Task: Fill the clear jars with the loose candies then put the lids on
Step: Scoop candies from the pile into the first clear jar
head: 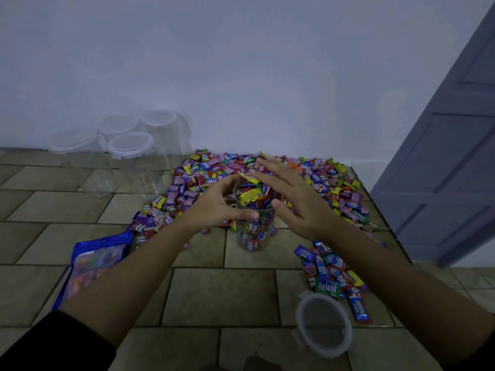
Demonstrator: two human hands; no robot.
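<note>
A clear jar [254,231] stands on the tiled floor in the middle, filled with wrapped candies up to its rim. My left hand [214,204] curls round the jar's upper left side, thumb across the front. My right hand [292,196] hovers flat over the jar's mouth, fingers straight, with a yellow wrapper just under the fingertips. A big heap of loose candies [334,183] lies behind the jar, and a smaller bunch of candies [332,274] lies at the right. One clear lid [322,324] lies on the floor near me.
Several empty clear jars with lids [131,145] stand against the white wall at the back left. A blue candy bag [96,263] lies flat at the left. A grey door [452,156] stands at the right.
</note>
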